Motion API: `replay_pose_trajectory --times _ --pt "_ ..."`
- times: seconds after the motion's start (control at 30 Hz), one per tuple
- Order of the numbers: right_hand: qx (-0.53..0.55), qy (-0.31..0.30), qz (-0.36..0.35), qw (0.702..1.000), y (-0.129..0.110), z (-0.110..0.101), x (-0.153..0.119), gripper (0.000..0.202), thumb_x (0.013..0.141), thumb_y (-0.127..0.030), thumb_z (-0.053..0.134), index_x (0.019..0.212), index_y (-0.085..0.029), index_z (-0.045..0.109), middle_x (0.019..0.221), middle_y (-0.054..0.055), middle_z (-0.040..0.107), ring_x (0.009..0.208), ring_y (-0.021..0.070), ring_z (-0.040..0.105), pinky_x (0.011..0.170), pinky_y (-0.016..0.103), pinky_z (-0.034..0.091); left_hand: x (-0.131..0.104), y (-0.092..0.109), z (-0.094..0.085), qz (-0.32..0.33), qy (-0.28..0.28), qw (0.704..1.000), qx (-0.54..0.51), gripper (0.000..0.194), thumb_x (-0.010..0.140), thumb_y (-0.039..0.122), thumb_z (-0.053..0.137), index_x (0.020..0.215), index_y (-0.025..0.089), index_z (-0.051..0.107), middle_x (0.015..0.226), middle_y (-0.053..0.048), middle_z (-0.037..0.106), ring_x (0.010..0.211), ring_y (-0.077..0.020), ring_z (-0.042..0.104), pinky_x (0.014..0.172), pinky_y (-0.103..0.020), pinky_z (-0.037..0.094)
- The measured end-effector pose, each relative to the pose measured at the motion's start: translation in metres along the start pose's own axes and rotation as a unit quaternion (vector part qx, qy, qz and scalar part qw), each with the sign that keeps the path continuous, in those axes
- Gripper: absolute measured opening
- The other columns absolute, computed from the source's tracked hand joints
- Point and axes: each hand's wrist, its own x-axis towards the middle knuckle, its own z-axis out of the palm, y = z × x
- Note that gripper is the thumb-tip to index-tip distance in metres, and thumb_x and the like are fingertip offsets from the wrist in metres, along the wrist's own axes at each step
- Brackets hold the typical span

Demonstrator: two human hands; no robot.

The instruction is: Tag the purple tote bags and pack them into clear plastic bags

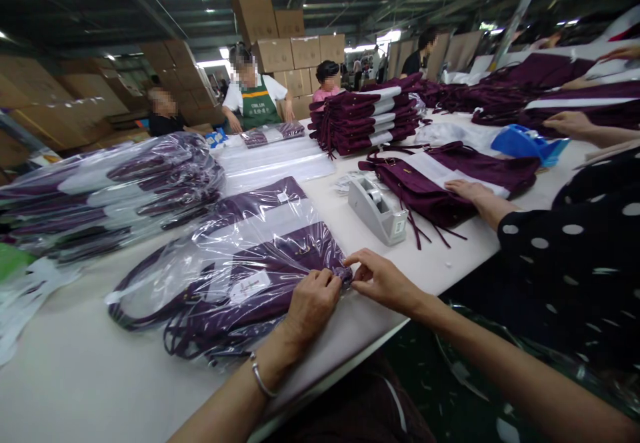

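A purple handbag (280, 256) lies flat on the table inside a clear plastic bag (200, 236), with a white paper band across it and a white tag (250, 287) showing through. My left hand (314, 303) is closed on the gathered edge of the plastic bag at its near right corner. Close beside it, my right hand (380, 281) pinches at the same bunched plastic with thumb and fingertips. Just beyond my hands stands a grey tape dispenser (377, 209).
Bagged handbags (115, 189) are stacked at left. Flat plastic sleeves (280, 157) lie behind. Unwrapped purple bags (367, 119) form a pile at the back. At right, a co-worker's hand (470, 191) rests on another purple bag (430, 179), near a blue dispenser (525, 143). An aproned person (257, 103) works opposite.
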Motion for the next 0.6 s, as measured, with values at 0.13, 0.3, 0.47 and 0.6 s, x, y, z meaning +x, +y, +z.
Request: replay_pose_trajectory --times 0.13,0.3,0.47,0.6 --pt "-0.135 -0.004 -0.140 0.981 -0.004 -0.006 -0.009 0.034 0.087 -0.010 0.062 0.119 -0.021 0.063 0.115 0.009 0.067 0.109 0.0229 0.063 0.097 0.039 0.054 -0.005 -0.005 -0.006 0.025 -0.033 0.999 -0.008 0.011 0.093 0.015 0.057 0.103 0.018 0.061 0.097 -0.005 0.068 0.086 -0.0207 0.063 0.075 -0.033 0.056" --pt "-0.219 -0.014 -0.203 0.954 0.003 0.007 -0.006 0.027 0.092 -0.010 0.056 0.115 -0.019 0.066 0.109 0.009 0.073 0.105 0.0219 0.066 0.094 0.037 0.057 0.004 -0.008 -0.020 0.053 -0.147 0.988 0.016 0.022 0.093 0.009 0.052 0.114 0.013 0.056 0.106 -0.011 0.066 0.093 -0.0247 0.065 0.076 -0.037 0.058" --pt "-0.241 0.011 -0.123 0.963 0.002 0.011 -0.017 0.042 0.085 -0.018 0.071 0.126 -0.019 0.059 0.121 0.009 0.070 0.109 0.0249 0.067 0.096 0.041 0.055 0.018 -0.005 -0.026 0.054 -0.155 0.986 0.009 0.022 0.092 0.006 0.047 0.110 0.012 0.058 0.099 -0.012 0.066 0.085 -0.0266 0.065 0.066 -0.038 0.057" --pt "-0.274 0.057 -0.095 0.955 -0.009 0.017 -0.021 0.058 0.083 -0.021 0.073 0.136 -0.019 0.050 0.130 0.011 0.066 0.112 0.0269 0.065 0.091 0.041 0.055 0.022 -0.015 -0.029 0.034 -0.136 0.989 -0.038 0.025 0.092 0.005 0.044 0.111 0.014 0.057 0.100 -0.011 0.069 0.087 -0.0242 0.067 0.076 -0.039 0.058"
